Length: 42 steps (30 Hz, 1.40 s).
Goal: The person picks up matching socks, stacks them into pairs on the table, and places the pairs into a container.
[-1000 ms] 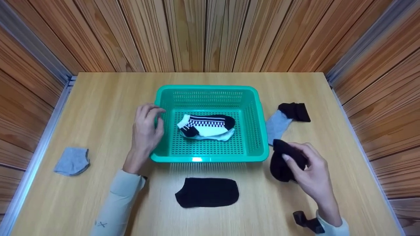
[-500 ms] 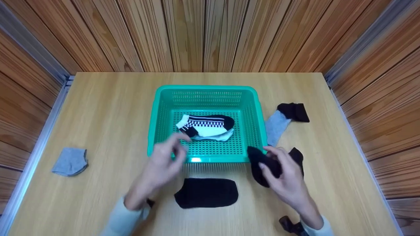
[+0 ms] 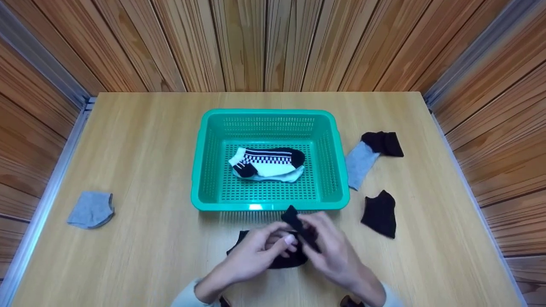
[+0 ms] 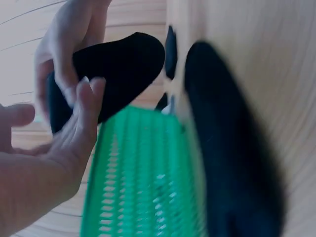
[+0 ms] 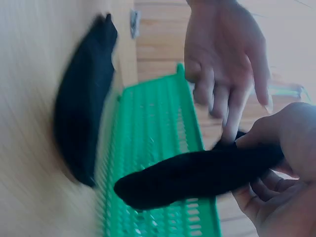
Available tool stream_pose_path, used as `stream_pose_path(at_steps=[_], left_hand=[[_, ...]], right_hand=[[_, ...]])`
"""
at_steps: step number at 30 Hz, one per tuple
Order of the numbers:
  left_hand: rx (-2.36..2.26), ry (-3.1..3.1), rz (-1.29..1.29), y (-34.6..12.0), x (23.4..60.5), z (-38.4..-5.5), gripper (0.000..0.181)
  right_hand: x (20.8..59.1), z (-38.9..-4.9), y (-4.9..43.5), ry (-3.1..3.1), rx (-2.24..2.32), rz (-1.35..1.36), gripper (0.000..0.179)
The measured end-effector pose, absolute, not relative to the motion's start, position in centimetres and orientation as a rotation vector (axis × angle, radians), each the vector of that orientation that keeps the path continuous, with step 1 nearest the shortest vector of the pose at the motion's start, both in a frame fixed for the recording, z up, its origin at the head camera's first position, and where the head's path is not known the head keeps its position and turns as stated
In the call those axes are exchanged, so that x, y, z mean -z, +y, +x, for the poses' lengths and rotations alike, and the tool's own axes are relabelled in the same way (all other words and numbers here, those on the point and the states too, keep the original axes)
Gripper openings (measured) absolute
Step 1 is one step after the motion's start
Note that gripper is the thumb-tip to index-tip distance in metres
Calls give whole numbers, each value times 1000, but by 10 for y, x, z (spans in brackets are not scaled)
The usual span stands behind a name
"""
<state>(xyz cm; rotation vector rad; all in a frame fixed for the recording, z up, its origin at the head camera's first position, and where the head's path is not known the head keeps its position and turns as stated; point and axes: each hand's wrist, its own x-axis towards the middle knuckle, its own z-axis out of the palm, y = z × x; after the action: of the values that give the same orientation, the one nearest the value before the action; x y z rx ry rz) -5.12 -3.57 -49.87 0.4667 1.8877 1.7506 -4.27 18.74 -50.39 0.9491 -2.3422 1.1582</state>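
Note:
My right hand [image 3: 337, 253] pinches a black ankle sock [image 3: 297, 222] between thumb and fingers, just in front of the basket. In the right wrist view that black sock [image 5: 187, 180] hangs out sideways from the grip. My left hand [image 3: 251, 258] is close beside it; in the left wrist view its extended fingertips [image 4: 89, 96] reach the held sock, thumb apart. Beneath both hands, a second black sock [image 3: 286, 262] lies flat on the table, partly hidden by them.
A green basket [image 3: 273, 207] holds a patterned black-and-white sock [image 3: 273, 164] over a pale one. On the right lie another black sock [image 3: 379, 214] and a grey sock with a black one [image 3: 384, 144] across its end. A grey sock [image 3: 91, 209] lies far left.
My right hand has carried the black sock leftward to the front middle, uncovering another black sock on the right. The left hand has come from the basket's left side to meet it.

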Motion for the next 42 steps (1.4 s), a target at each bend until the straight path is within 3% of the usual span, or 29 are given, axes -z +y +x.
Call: stream_pose_path(at_steps=[8,17,20,22,26,29,31,37,42], left_hand=[[-1909,1852,325,-30,522,-50,36],[-2070,1587,248,-51,518,-51,43],[-2134,1443,294,-55,518,-49,36],[-2163,1341,335,-57,519,-48,31],[-2163,1163,380,-60,524,-48,30],[-2157,1119,369,-62,527,-47,29],[-2161,1133,354,-63,528,-46,30],[-2159,1330,388,-64,532,-45,41],[-2029,1656,362,-69,533,-47,42]], right_hand=[[515,-38,182,-2391,-1244,1129,65],[520,-44,193,-2438,-1508,811,59],[521,-43,195,-2491,-1545,810,59],[521,-43,196,-2505,-1578,871,50],[522,-41,199,-2545,-1774,1007,15],[524,-41,200,-2566,-1903,1040,6],[527,-41,198,-2595,-1938,1031,11],[534,-40,192,-2748,-1998,992,56],[535,-40,192,-2725,-2077,972,57]])
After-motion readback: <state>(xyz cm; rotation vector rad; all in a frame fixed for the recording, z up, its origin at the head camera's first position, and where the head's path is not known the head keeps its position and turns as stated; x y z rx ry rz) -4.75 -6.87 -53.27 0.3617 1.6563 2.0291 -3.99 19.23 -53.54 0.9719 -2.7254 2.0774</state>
